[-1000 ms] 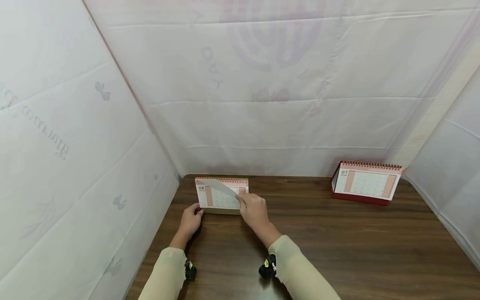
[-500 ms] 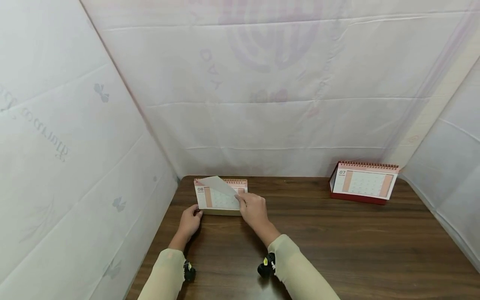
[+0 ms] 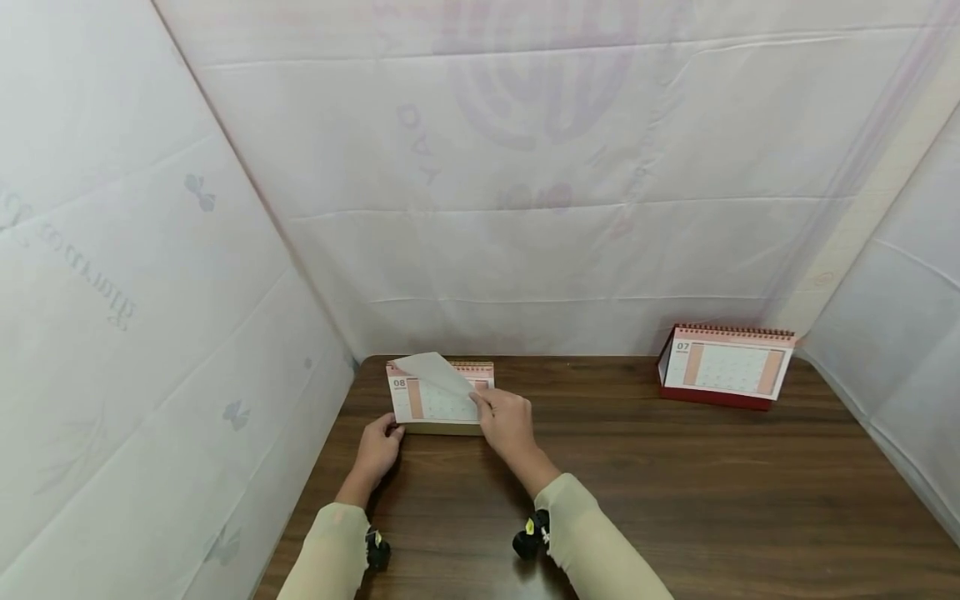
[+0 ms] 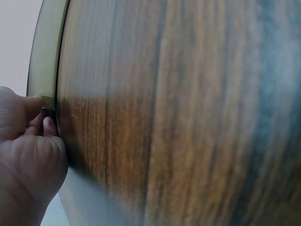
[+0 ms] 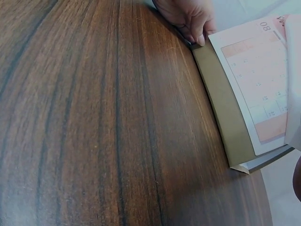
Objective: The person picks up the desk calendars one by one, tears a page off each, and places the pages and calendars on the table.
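Note:
A desk calendar (image 3: 420, 410) with an olive base (image 3: 442, 429) stands at the table's far left, showing page 08. My left hand (image 3: 377, 448) pinches the base's lower left corner; in the left wrist view the thumb lies on the olive strip (image 4: 46, 56), the fingers curled beneath. My right hand (image 3: 507, 427) pinches the edge of a calendar page (image 3: 433, 372), lifted off the sheet below and curled diagonally across it, pale back showing. In the right wrist view the lifted page (image 5: 294, 84) bows at the right edge, and only a sliver of the right hand (image 5: 297, 181) shows.
A second desk calendar (image 3: 723, 367) with a red base, showing 07, stands at the back right of the wooden table (image 3: 675, 483). White fabric walls (image 3: 525, 275) rise behind and at both sides.
The lifted page has bowed upward, its upper part now rising above the calendar's coil binding. Both hands keep their grips in nearly the same place; the head view has shifted slightly.

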### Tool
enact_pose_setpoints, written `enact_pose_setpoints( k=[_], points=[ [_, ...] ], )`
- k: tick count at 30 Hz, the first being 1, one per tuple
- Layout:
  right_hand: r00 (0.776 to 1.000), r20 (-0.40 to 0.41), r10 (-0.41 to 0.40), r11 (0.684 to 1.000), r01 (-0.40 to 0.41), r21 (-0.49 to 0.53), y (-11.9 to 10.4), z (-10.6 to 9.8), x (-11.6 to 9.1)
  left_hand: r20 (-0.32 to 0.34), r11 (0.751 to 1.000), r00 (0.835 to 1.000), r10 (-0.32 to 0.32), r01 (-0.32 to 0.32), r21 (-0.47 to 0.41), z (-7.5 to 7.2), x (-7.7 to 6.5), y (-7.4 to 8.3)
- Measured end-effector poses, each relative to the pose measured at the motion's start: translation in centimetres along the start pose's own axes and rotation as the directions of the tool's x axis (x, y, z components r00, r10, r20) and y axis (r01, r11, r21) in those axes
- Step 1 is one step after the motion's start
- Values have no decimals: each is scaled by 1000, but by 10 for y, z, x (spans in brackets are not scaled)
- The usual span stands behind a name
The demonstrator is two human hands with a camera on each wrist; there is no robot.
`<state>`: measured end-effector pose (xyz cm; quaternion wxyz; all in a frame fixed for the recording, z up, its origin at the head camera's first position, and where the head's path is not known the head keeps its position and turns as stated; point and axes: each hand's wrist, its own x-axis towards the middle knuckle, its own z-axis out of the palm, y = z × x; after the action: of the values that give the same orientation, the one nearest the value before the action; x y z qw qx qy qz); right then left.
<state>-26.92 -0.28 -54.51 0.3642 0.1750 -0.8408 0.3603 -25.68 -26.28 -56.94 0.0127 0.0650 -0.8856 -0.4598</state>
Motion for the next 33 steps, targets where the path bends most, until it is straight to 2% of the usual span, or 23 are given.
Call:
enact_pose_setpoints(
  k=[16,33],
  points=[
    [999,-31,-19,1000,20,21,3,1,-1,1,1000,1000,-9,9,-18,0,-1,0],
    [999,-26,24,998,-22,55,4,0,0,-8,999,1000,-16,16,-45,2,2,-1]
  ],
)
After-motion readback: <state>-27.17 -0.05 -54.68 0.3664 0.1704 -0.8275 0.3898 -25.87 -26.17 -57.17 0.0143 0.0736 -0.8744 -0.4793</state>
